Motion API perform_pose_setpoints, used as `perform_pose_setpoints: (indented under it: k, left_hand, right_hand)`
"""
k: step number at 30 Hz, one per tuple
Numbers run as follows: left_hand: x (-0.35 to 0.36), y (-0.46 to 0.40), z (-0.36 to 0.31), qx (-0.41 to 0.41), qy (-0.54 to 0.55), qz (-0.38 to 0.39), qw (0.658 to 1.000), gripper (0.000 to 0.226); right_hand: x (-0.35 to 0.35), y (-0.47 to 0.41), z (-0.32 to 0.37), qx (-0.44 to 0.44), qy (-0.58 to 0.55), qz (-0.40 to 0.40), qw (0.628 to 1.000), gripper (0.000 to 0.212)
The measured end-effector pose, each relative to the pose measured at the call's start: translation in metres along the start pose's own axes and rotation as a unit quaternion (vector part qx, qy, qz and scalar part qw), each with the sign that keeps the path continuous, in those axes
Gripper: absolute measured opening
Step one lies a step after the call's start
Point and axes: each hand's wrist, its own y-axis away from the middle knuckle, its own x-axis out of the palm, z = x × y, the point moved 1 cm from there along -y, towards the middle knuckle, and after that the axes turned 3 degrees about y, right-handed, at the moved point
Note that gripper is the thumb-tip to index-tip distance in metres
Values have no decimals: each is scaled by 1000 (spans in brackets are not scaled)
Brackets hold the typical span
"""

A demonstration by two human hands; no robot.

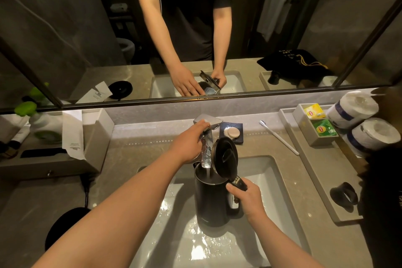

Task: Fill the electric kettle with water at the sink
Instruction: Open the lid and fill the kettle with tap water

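Observation:
A dark electric kettle [214, 200] stands upright over the white sink basin [276, 183], its round lid [225, 158] flipped open and up. My right hand [247, 199] is shut on the kettle's handle at its right side. My left hand [191, 141] grips the flat chrome tap lever [208, 121] behind the kettle. A stream of water [206, 156] runs from the spout down into the kettle's open mouth. The basin floor around the kettle is wet.
The round black kettle base [65, 226] with its cord sits on the counter at left. A soap dish [231, 132], a toothbrush [278, 137], a tray with tea bags [317, 124], toilet rolls [365, 122] and a black ring [343, 196] lie at right. A tissue box [54, 154] stands left. A mirror spans the wall.

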Motion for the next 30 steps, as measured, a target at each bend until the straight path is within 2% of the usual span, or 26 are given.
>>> perform_pose_setpoints:
  k: [4,30]
  left_hand:
    - [0,0,0,0,3,0,1000,60]
    - [-1,0,-1,-3,11,-1,1000,64]
  right_hand:
    - [0,1,2,-4,-8,-1,1000,16]
    - [0,-2,-4,3,2,-4,1000,13]
